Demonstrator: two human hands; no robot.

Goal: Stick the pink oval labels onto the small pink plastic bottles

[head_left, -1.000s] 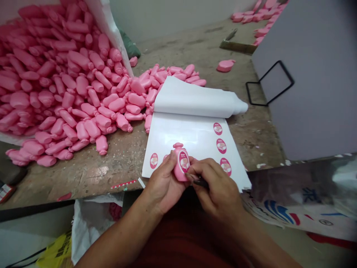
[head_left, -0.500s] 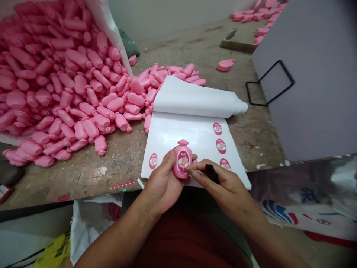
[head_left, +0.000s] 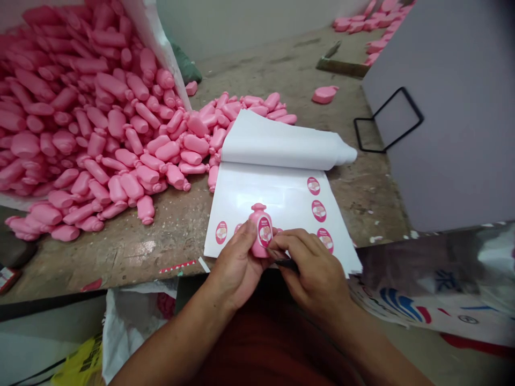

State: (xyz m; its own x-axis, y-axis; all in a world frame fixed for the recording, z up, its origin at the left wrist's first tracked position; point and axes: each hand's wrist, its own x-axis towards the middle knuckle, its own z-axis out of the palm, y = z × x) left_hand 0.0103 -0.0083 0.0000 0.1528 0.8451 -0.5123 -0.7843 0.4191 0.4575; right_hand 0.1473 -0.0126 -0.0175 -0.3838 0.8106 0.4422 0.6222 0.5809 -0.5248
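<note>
A small pink bottle (head_left: 257, 247) stands upright in my left hand (head_left: 238, 260), thumb on its left side and fingers behind it. On its front is an oval pink and white sticker (head_left: 264, 231). My right hand (head_left: 311, 268) is closed around a thin dark tool (head_left: 287, 264), with its fingertips and the tool's tip at the lower right edge of the sticker. Beneath the hands lies a white sticker sheet (head_left: 277, 185), its upper pages folded back. Several oval stickers (head_left: 319, 210) remain on it, at the right side and lower left.
Many pink bottles (head_left: 116, 187) spill from a white sack (head_left: 163, 45) at the left. One pink bottle (head_left: 325, 95) lies apart behind the sheet. At the right stands a grey panel (head_left: 450, 118) beside a black wire frame (head_left: 388, 120).
My right hand has turned over and lowered, bringing the dark tool beside the sticker's lower edge. The bottle in my left hand has shifted slightly left and turned.
</note>
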